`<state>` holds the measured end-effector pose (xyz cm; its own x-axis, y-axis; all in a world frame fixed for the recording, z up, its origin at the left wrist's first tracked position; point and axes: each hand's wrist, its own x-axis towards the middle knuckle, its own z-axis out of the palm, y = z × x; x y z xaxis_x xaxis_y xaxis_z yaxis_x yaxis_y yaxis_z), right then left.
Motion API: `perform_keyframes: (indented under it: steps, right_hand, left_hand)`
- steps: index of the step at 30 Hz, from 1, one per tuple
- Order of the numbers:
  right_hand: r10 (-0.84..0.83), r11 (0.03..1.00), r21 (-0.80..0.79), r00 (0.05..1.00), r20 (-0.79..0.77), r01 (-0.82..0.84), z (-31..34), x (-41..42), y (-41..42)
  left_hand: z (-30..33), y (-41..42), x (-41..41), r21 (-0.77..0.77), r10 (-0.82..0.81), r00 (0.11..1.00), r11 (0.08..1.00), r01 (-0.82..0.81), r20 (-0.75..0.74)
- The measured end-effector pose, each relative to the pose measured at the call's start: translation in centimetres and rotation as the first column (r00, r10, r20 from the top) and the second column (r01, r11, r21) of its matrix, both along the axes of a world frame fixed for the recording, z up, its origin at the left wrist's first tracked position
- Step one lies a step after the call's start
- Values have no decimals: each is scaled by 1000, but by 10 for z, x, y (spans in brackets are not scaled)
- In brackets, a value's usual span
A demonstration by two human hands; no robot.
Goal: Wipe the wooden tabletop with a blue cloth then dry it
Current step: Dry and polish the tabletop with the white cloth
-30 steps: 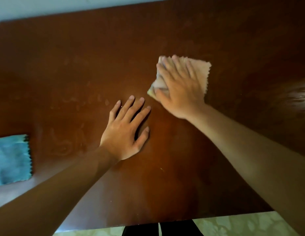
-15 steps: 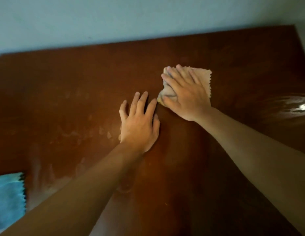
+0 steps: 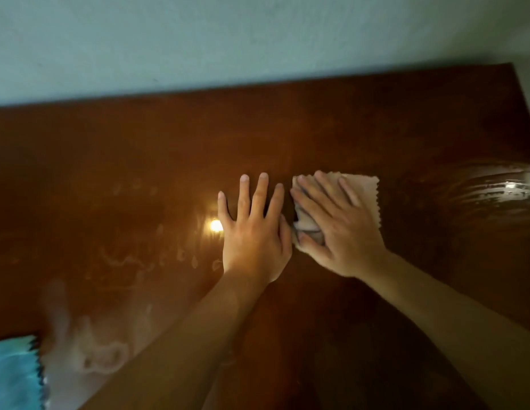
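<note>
The dark reddish-brown wooden bench (image 3: 139, 149) fills most of the view, its far edge running against a pale grey-green wall (image 3: 228, 39). Taking the beige cloth (image 3: 365, 190) as the landmark: it lies on the bench top right of centre, a small piece with pinked, zigzag edges, partly bunched under the palm that covers it. The right hand (image 3: 334, 226) presses flat on that cloth, fingers straight and slightly spread, with the thumb lying along the cloth's bunched near-left fold; the cloth's far-right corner shows beyond the fingertips. Just left of the cloth, the left hand (image 3: 254, 229) rests palm-down on the bare wood, fingers straight and spread, its thumb side almost touching the cloth's left edge and the right hand.

Left of the left hand a small bright light reflection (image 3: 216, 225) shines on the varnish. Farther left and nearer the person, pale smears and drying marks (image 3: 109, 344) streak the surface. Well apart from the beige cloth, at the near-left corner of the view, the blue cloth (image 3: 13, 377) lies on the bench, cut off by the frame, its zigzag edge showing. To the right of the beige cloth, a glossy streaked sheen (image 3: 494, 187) catches light on the wood.
</note>
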<state>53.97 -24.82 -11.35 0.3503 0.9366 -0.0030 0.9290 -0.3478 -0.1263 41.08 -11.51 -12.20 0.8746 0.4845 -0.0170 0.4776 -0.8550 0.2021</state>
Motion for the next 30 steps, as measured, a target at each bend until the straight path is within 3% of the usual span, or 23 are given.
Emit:
perform_keyframes:
  steps: [6,10,14,18,25,30]
  right_hand:
    - [-140,988,-70,990,-4,139,13,88,72]
    - [-208,974,-93,978,-5,207,13,92,96]
    - [-57,993,-106,998,14,58,14,59,90]
    - [80,988,-137,996,25,-76,16,79,92]
    - [-251,961,-118,968,-1,249,19,87,132]
    - [-71,993,-92,997,34,74,14,34,159]
  left_hand:
    - [2,-2,0,-8,2,999,1000,-1,35]
    - [3,-1,1,-24,5,1000,1000,-4,30]
    - [5,-1,0,-22,-8,1000,1000,8,5]
    - [4,1,2,-19,-10,1000,1000,9,-6]
    - [5,0,1,-31,-24,1000,999,23,-15]
    - [7,-1,2,-28,-16,1000,999,15,-24]
